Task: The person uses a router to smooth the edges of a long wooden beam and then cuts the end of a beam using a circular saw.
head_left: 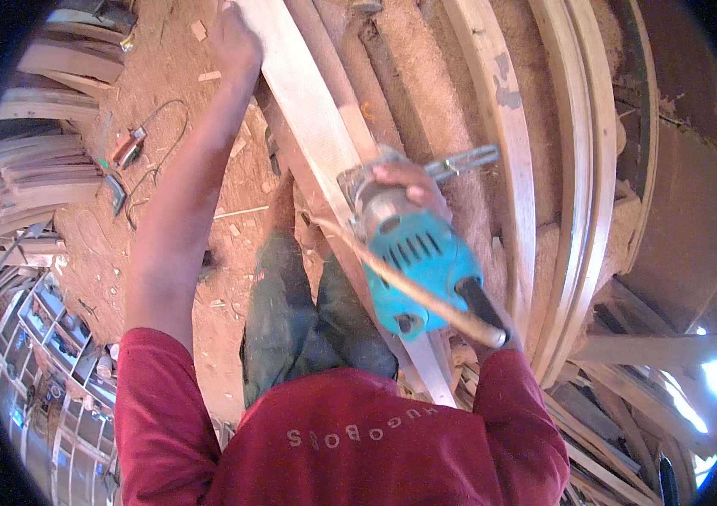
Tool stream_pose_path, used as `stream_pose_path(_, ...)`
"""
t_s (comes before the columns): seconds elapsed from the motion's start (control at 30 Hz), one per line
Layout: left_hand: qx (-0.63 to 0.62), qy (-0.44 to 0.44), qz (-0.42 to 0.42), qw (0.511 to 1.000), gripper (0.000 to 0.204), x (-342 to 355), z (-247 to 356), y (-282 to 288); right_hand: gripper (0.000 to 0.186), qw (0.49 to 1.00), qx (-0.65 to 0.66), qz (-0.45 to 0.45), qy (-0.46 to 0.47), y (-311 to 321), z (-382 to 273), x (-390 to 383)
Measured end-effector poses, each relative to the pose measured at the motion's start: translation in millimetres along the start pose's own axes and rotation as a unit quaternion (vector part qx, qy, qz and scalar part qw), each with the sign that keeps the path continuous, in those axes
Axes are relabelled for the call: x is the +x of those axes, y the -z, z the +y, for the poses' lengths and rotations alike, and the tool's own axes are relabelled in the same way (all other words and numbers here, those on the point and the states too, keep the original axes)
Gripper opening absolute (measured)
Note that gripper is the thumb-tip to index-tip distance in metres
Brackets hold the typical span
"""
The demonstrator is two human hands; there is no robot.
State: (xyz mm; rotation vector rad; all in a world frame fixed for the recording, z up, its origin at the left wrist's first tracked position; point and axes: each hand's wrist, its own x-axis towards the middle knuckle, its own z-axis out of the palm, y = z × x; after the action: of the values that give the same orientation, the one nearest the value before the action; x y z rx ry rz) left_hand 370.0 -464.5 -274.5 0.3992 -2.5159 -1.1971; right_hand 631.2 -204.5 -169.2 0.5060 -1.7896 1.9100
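Observation:
A long pale wooden plank (312, 101) runs from the top edge down under a teal power tool, which looks like a router (421, 261). My right hand (413, 183) is closed round the router's grey lower part, with its fingers wrapped over the near side. The router's base rests on the plank, and a metal side guide (464, 160) sticks out to the right. My left hand (240, 42) grips the plank's left edge near the top; its fingertips are partly cut off by the frame. A tan, rod-like piece (409, 287) crosses in front of the router; what it is, I cannot tell.
Several curved timber pieces (506, 152) lie on the right, amid sawdust. Stacked boards (46, 181) line the left side. On the dusty floor (177, 110) lie a red-and-grey tool (129, 148) and a loose cable (174, 105). A metal grille frame (59, 325) stands at lower left.

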Motion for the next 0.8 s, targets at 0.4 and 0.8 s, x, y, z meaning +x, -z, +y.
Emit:
stream_pose_path(0.4, -0.168, 0.101, -0.041, 0.98, 0.062, -16.9, 37.6, 3.4, 0.043, 0.966, -0.145, -0.033, -0.213, -29.6, 55.2, 46.8)
stream_pose_path(0.8, -0.138, 0.09, -0.051, 0.985, 0.057, -21.6, 48.4, 12.3, 0.068, 0.974, -0.224, -0.019, 0.038, -55.7, 89.7, 89.8)
